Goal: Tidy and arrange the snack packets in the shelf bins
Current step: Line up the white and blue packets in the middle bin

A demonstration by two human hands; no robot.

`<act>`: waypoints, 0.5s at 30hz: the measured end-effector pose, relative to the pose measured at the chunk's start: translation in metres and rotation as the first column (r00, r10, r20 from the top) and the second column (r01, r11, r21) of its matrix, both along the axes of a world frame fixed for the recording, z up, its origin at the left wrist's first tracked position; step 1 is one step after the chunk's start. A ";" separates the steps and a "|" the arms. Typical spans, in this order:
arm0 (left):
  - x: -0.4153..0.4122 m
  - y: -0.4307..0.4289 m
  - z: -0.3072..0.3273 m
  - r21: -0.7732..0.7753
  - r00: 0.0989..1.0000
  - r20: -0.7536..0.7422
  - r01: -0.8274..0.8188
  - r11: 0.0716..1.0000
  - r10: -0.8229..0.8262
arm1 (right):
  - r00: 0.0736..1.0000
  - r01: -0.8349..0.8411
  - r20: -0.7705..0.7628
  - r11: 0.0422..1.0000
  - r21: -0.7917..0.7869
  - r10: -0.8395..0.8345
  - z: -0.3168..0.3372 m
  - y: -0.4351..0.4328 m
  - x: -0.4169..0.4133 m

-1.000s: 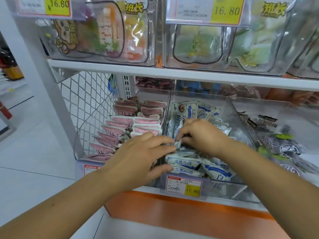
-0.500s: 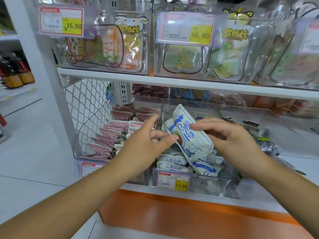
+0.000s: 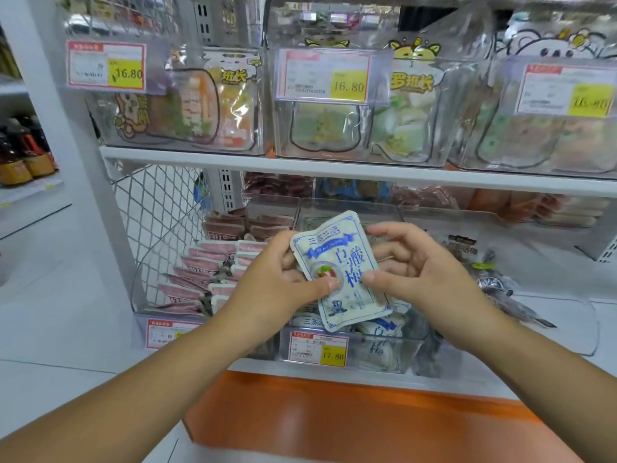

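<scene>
Both hands held one white-and-blue snack packet (image 3: pixel 345 259) just above the middle clear bin (image 3: pixel 387 357) on the lower shelf, its top tilted to the left. The left hand (image 3: pixel 277 285) pinched its left edge, thumb pressed on the round picture on the front. The right hand (image 3: pixel 424 275) gripped the right edge, thumb on the front and fingers curled behind. The packet read "三蒸三晒" along the top and "白酸梅" in large blue characters. More packets of the same kind lay in the bin below it, behind a price tag (image 3: pixel 319 349) marked 17.80. The left bin held pink packets (image 3: pixel 207 265) in rows; the right bin held dark packets (image 3: pixel 494 285). On the upper shelf, clear bins of pouches printed "班长" carried yellow tags (image 3: pixel 325 76) reading 16.80.
</scene>
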State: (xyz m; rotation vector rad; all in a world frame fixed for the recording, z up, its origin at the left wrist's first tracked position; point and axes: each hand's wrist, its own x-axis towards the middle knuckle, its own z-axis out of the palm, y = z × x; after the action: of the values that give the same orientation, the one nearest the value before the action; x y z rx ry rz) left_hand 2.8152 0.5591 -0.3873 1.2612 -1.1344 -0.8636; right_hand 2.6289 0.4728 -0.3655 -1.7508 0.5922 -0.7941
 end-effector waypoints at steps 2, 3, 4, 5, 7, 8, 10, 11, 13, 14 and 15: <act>-0.002 0.000 -0.001 -0.012 0.998 0.066 0.022 1.000 -0.021 | 0.999 -0.009 -0.038 1.000 0.021 0.010 -0.002 -0.002 0.003; -0.002 0.000 -0.003 -0.013 0.996 0.091 0.024 1.000 -0.023 | 0.997 -0.015 -0.080 1.000 0.006 0.016 -0.003 -0.004 0.004; -0.002 -0.001 -0.004 -0.008 0.995 0.101 0.023 1.000 -0.022 | 0.992 -0.013 -0.125 0.999 -0.037 0.008 -0.003 -0.006 0.004; -0.001 -0.001 -0.004 0.003 0.994 0.105 0.025 1.000 -0.025 | 0.989 -0.002 -0.148 0.997 -0.080 -0.010 -0.002 -0.007 0.003; 0.001 -0.002 -0.005 0.016 0.992 0.119 0.039 0.999 -0.041 | 0.990 0.033 -0.134 0.994 -0.104 -0.047 -0.001 -0.010 0.003; 0.002 -0.003 -0.006 0.011 0.989 0.141 0.039 0.999 -0.040 | 0.990 0.024 -0.134 0.996 -0.090 -0.036 -0.001 -0.011 0.003; 0.003 -0.003 -0.006 -0.011 0.975 0.224 0.018 1.000 -0.015 | 0.981 -0.035 -0.193 0.995 -0.090 0.017 0.001 -0.008 0.004; 0.003 -0.003 -0.007 -0.021 0.963 0.270 0.011 1.000 -0.005 | 0.972 -0.052 -0.236 0.992 -0.118 0.022 0.003 -0.007 0.005; 0.005 -0.004 -0.008 -0.035 0.927 0.374 0.015 0.999 -0.001 | 0.960 -0.003 -0.276 0.979 -0.202 -0.054 0.007 -0.007 0.003; 0.008 -0.005 -0.009 -0.029 0.892 0.452 0.019 0.999 -0.004 | 0.957 0.051 -0.268 0.972 -0.231 -0.114 0.011 -0.008 0.000; 0.012 -0.006 -0.010 -0.012 0.833 0.553 0.016 1.000 -0.007 | 0.952 0.102 -0.258 0.965 -0.242 -0.166 0.015 -0.011 -0.005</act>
State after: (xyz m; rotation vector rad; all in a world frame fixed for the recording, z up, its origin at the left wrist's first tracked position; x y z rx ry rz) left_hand 2.8275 0.5535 -0.3977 1.5454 -1.6023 -0.4950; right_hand 2.6234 0.4619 -0.3506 -2.0686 0.8437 -0.7376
